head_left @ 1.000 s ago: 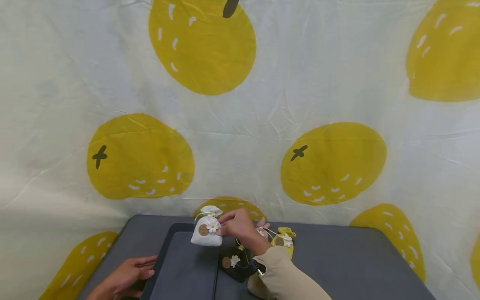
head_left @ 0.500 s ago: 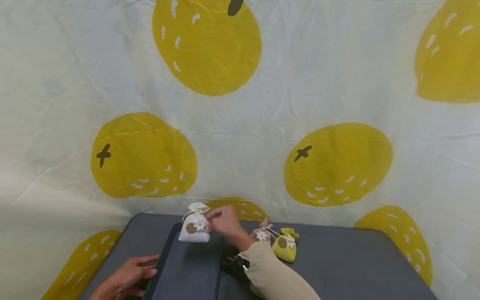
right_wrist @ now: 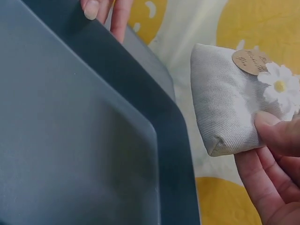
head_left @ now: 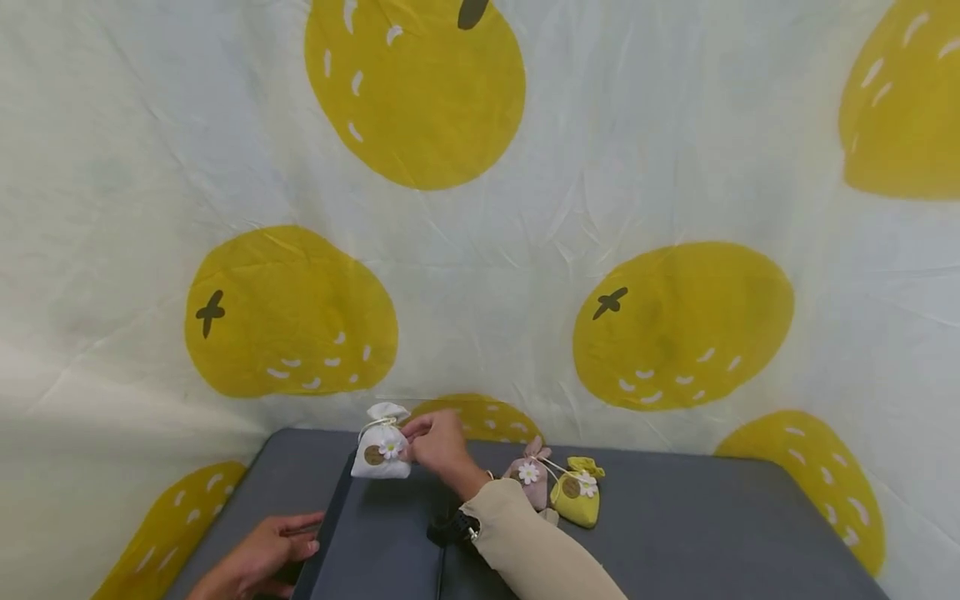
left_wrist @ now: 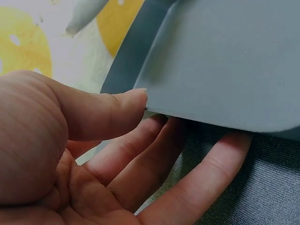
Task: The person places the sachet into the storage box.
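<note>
My right hand [head_left: 442,450] pinches a small white drawstring pouch [head_left: 381,458] at its side, thumb on the front and fingers behind. The pouch carries a white daisy [right_wrist: 280,85] and a round brown tag [right_wrist: 251,62]. It hangs above the far end of a dark grey tray [head_left: 390,542], apart from it. At the tray's left side, my left hand [head_left: 262,554] holds the rim, its thumb [left_wrist: 112,112] against the edge and fingers underneath. Inside the tray, the floor [right_wrist: 79,140] looks bare in the right wrist view.
Right of my sleeve [head_left: 536,542], a pink pouch [head_left: 538,493] and a yellow pouch [head_left: 576,510] lie side by side on the dark grey table [head_left: 712,525]. A bit of another pouch shows by the sleeve. A white cloth with yellow fruit [head_left: 480,333] hangs behind.
My right hand has carried the white pouch leftward and slightly up over the tray. The forearm now covers the black pouch seen earlier. My left hand stays on the rim.
</note>
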The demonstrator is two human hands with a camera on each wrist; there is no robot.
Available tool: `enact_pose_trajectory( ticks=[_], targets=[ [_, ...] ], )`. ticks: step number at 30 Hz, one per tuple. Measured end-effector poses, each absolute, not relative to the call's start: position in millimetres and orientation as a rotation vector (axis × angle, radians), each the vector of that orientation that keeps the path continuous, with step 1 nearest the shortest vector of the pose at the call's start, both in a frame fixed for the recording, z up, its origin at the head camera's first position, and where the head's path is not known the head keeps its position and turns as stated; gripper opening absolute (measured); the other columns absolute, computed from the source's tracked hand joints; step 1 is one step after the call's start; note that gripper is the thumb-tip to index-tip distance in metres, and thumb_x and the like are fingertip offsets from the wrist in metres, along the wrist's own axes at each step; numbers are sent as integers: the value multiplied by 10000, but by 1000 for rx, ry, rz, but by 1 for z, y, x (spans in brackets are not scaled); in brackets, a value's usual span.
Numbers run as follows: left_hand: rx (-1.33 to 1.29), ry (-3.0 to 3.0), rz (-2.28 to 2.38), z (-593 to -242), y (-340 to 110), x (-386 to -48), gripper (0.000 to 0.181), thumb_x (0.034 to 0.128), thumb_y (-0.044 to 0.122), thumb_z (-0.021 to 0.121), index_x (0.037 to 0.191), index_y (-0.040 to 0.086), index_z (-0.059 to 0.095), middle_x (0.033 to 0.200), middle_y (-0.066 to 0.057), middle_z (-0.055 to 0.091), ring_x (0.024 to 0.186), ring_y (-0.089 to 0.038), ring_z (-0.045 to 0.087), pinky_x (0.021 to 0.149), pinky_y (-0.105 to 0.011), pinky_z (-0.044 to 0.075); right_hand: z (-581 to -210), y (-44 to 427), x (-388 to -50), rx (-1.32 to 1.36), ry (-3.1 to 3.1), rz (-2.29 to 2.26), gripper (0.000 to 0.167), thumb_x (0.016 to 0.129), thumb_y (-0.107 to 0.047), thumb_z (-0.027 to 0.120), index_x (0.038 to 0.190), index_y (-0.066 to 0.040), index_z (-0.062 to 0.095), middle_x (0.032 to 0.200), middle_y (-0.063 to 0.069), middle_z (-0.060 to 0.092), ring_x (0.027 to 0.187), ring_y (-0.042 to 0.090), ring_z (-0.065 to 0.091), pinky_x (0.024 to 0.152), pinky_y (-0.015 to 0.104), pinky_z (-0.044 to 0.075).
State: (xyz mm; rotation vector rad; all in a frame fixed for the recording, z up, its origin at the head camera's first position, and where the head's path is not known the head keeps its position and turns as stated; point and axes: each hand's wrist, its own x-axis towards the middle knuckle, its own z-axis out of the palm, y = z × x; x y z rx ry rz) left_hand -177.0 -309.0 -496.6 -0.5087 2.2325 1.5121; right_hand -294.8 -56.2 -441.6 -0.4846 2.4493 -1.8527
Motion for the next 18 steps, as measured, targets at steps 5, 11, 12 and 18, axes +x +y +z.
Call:
enact_pose_trajectory(
  ticks=[5,11,12,18],
  targets=[
    [-453,2184,1512,-499,-317,-180,534,1002,105,671,1496,-36,522,1414,-319,608,1278,-517,601,812,-614,595,-448,-63,-296,-509,2505,-1854,207,657,147,804,816,14,808,704,102,760,591,57,609,529,213,494],
    [-163,2171,1517,-506,-332,-186,576,979,134,716,1461,-114,519,1397,-372,593,1262,-493,634,927,-585,590,-455,-70,-299,-486,2601,-1826,201,658,123,824,806,-14,818,696,83,767,582,19,606,537,190,495],
    [-121,2183,1517,-507,-333,-186,574,981,123,711,1452,-139,511,1405,-383,580,1272,-498,627,954,-570,586,-457,-70,-299,-477,2616,-1814,200,659,115,829,803,-23,821,691,73,767,579,12,606,538,188,498],
    [-71,2273,1509,-505,-327,-183,534,997,54,664,1417,-220,480,1438,-403,532,1301,-521,594,1005,-501,576,-460,-75,-298,-495,2678,-1800,196,653,108,834,777,-43,820,673,58,765,560,-3,606,546,182,504]
  ],
)
